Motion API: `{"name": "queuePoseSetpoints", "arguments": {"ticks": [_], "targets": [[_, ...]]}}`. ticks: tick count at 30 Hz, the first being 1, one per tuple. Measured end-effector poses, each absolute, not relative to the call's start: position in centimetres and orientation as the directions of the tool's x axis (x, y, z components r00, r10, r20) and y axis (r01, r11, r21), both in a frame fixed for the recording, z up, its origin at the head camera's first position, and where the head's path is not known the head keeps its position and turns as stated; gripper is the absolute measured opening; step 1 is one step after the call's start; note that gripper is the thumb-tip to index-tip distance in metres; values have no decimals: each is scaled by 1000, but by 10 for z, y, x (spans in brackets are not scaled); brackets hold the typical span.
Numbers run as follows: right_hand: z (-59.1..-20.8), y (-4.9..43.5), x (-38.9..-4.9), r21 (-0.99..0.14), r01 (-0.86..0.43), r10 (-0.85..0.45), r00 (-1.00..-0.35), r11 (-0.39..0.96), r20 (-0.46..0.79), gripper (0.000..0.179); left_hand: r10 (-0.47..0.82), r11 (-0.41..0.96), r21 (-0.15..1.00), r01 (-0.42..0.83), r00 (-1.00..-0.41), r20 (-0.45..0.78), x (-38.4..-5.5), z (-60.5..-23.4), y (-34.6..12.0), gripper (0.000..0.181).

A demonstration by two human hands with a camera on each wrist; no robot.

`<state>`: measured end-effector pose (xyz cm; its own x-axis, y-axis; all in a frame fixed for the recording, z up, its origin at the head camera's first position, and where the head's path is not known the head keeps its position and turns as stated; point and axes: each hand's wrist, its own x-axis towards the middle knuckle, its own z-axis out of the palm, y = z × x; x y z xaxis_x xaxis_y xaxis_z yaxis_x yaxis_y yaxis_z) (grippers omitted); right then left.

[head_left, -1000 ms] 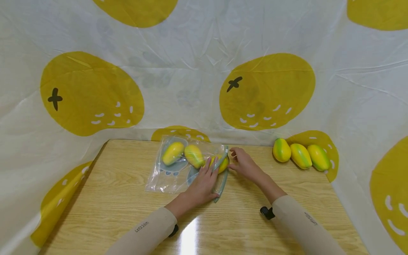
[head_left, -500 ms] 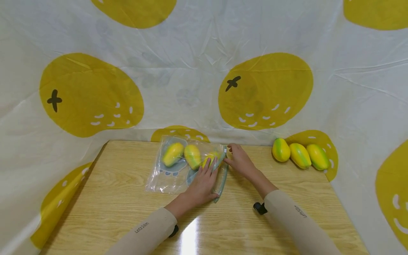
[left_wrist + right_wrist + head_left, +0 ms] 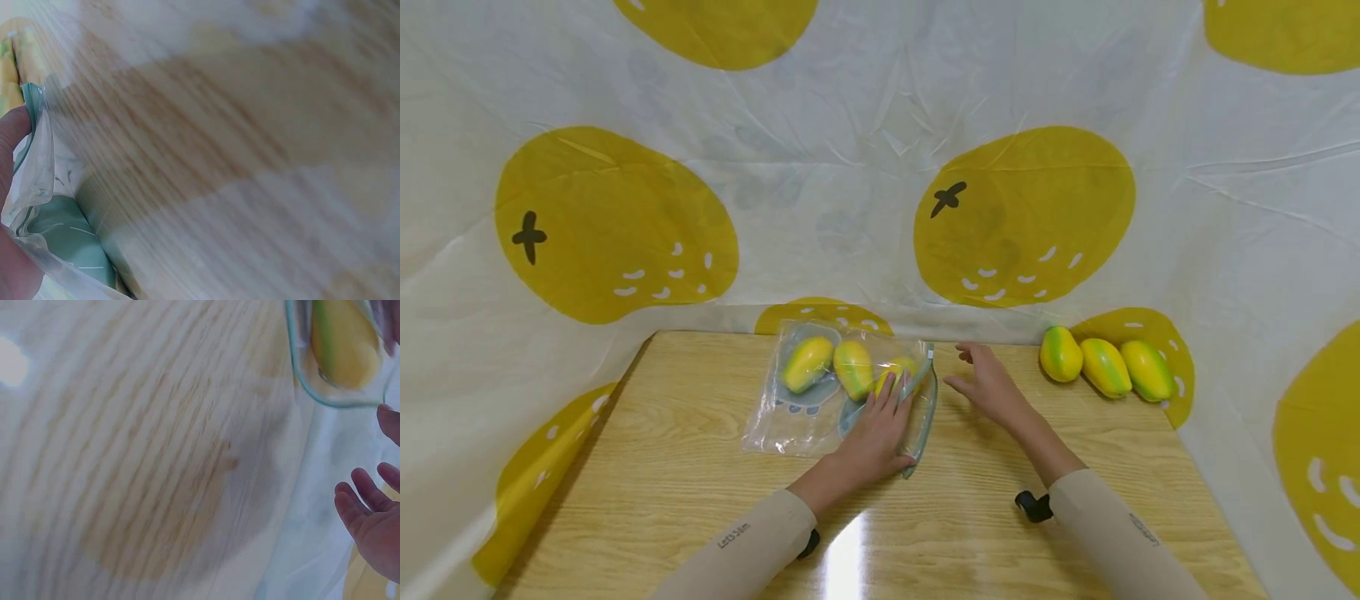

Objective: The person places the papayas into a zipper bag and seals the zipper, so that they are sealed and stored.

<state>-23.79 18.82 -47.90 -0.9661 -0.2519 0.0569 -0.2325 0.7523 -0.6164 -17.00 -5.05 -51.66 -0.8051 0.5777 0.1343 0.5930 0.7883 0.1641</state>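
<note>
A clear zip bag [image 3: 805,432] with a grey-green zip strip lies flat, its mouth gaping to the right. Three yellow-and-green papayas are inside: one at the far left [image 3: 808,364], one in the middle [image 3: 853,370], and one near the mouth [image 3: 897,367], partly covered by fingers. My left hand [image 3: 868,437] lies over the mouth end, straight fingers pressing the upper film and thumb at the zip strip. In the left wrist view, that thumb [image 3: 14,128] touches the strip. My right hand [image 3: 992,387] hovers just right of the mouth, fingers loosely bent around nothing.
Three more papayas [image 3: 1107,367] sit in a row at the back right of the wooden table [image 3: 685,500]. A white cloth with yellow fruit prints [image 3: 827,208] hangs behind and along the sides. Light glares off the table's front.
My right hand pushes the third papaya farther into the bag, then draws back to the right, leaving it inside. My left hand stays in place on the bag.
</note>
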Motion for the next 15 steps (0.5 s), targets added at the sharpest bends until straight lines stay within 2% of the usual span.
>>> {"name": "queuePoseSetpoints", "arguments": {"ticks": [10, 15], "targets": [[-474, 235, -223, -650, -185, -195, -979, 737, 57, 70, 581, 783, 149, 604, -796, 171, -171, -521, -51, 114], [-472, 264, -223, -609, -199, -171, -980, 768, 105, 75, 574, 787, 166, 594, -804, 156, -171, -522, -51, 116]]}}
